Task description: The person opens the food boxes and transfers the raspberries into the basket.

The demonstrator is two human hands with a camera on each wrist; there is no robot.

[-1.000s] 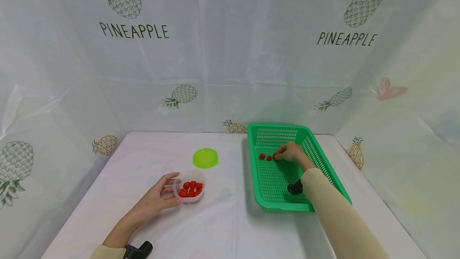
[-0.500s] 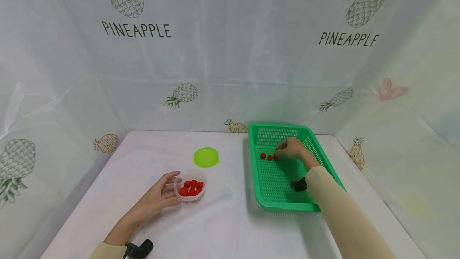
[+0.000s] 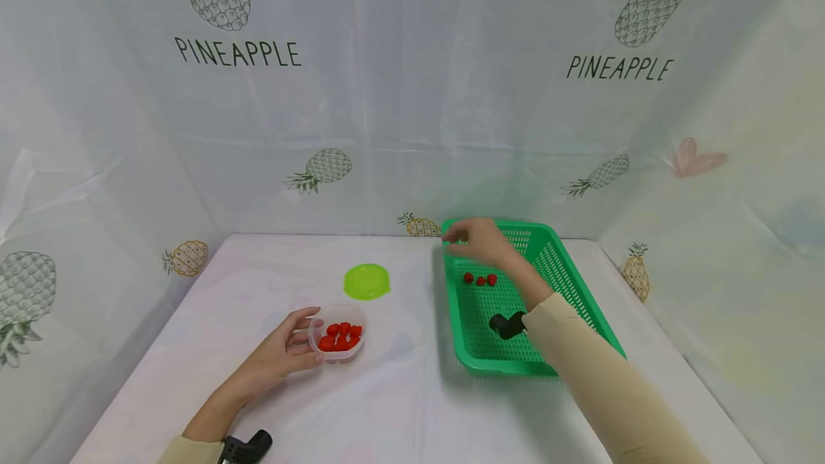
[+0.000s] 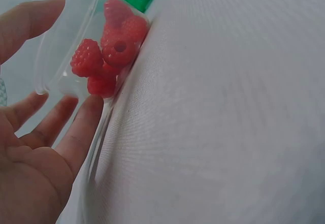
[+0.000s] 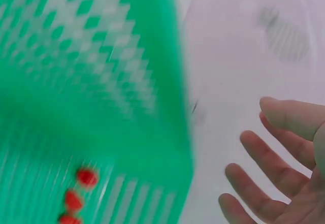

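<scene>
I count three raspberries [image 3: 480, 280] lying in a row in one green basket [image 3: 583, 301], and a heap of raspberries in one clear tub [image 3: 338, 339], roughly eight, though they overlap too much for an exact count. One green lid [image 3: 367, 281] lies on the one table [image 3: 399, 407]. My two hands are in view: left hand [image 3: 283, 354], right hand [image 3: 480, 240].

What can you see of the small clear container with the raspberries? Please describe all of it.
The small clear container is a round, shallow tub that looks like transparent plastic. It stands upright and open on the white table, near the front left. Red raspberries lie piled inside it. The left hand holds its side with thumb and fingers. Its lid is off; a green lid lies apart, farther back.
</scene>
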